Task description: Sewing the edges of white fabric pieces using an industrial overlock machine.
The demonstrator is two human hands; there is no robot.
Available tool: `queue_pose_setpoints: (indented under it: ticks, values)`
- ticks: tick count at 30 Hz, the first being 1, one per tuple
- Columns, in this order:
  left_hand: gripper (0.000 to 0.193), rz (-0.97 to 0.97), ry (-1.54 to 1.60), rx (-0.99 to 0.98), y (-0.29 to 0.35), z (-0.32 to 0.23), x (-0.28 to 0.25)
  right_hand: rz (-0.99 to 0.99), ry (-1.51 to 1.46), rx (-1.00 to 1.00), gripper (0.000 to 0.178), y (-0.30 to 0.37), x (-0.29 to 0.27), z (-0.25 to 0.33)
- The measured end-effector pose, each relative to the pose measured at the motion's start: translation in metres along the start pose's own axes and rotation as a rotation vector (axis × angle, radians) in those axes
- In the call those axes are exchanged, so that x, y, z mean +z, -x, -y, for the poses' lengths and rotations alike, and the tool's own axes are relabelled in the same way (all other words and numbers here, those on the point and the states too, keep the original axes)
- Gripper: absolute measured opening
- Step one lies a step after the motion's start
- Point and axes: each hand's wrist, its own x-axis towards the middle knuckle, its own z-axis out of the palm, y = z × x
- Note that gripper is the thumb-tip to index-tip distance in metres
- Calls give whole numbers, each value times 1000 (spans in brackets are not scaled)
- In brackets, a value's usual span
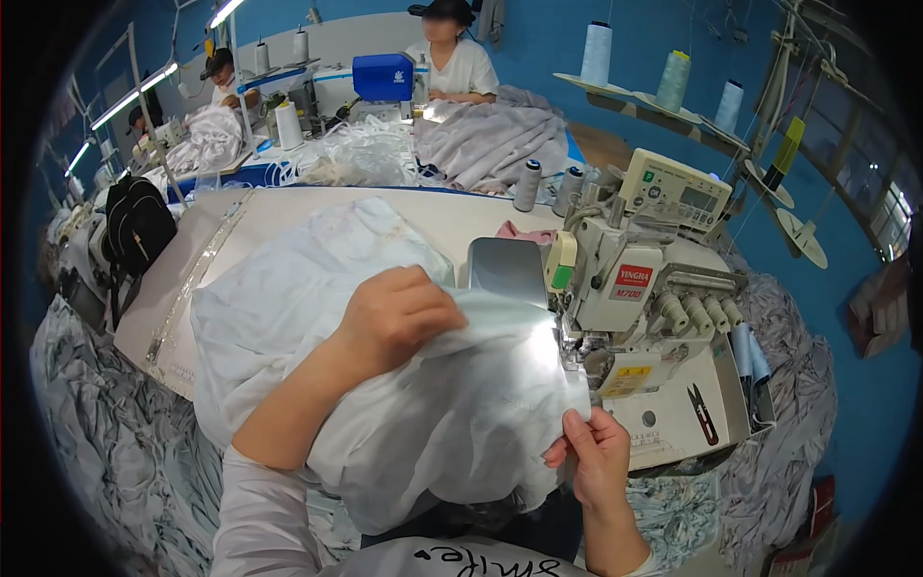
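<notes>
A large piece of thin, pale grey-white fabric [452, 423] spreads over the machine table and down into my lap. My left hand [396, 313] is closed on a raised fold of it, left of the sewing head. Low on the right, my right hand [593, 447] pinches the fabric's edge between thumb and fingers, just in front of the needle area. The white overlock sewing machine [615, 279] stands at the right, its lamp lighting the cloth by the presser foot. Part of the fabric lies right at the foot; the needle itself is too small to make out.
Thread snips [703, 415] lie on the machine's right ledge. Two grey thread cones [527, 186] stand behind the machine, with more cones [596, 54] on a rack above. Heaped fabric [779, 385] fills the right side. A black backpack [139, 223] is at left; co-workers sit across.
</notes>
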Motion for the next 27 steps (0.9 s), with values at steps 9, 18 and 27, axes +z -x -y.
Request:
queue_pose_setpoints:
  ticks: [9, 18, 27]
  values:
    - [59, 302, -85, -745, 112, -129, -16, -45, -107, -15, 20, -3, -1, -7]
    - [17, -242, -110, -922, 103, -78, -12, -10, -48, 33, 20, -8, -13, -3]
    - [16, -210, 41, -875, 69, -37, -16, 57, -79, 71, 18, -9, -15, 6]
